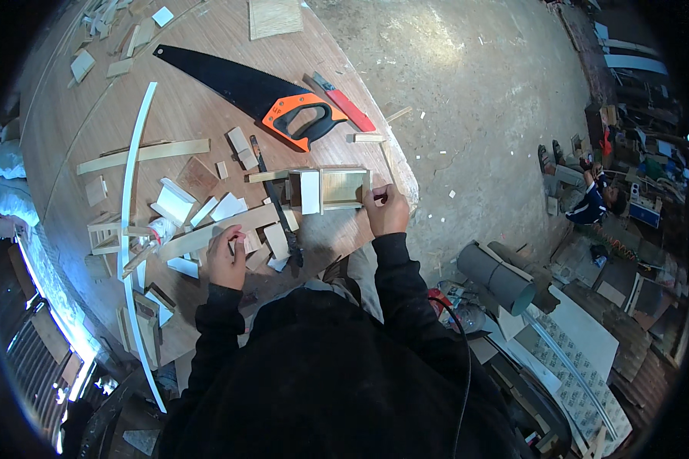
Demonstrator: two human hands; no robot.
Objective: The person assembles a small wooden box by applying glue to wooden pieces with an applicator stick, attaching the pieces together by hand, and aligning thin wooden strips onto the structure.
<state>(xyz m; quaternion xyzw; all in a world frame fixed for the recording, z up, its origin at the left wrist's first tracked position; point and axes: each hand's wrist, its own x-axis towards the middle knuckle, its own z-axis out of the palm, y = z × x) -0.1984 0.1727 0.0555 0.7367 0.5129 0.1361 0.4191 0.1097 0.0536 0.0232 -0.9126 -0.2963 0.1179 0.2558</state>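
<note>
A small open-topped wooden box [344, 187] lies near the table's front right edge, with a white panel [311, 192] across its left part. My right hand [389, 212] is closed at the box's right end, thumb and fingertips pinched against its edge. To the left, my left hand [226, 258] has its fingers curled together above a heap of wood offcuts. Whatever sits between those fingertips is too small to make out. Close by lie a long wooden strip [187, 242], a short pale block [276, 242] and a dark narrow bar [274, 187].
Beyond the box lie a handsaw [245, 92] with an orange and black handle and a red-handled tool [350, 107]. A long white strip [131, 168] crosses the table's left side. Rolled sheet material [497, 277] stands right of me. Another person [589, 200] sits at far right.
</note>
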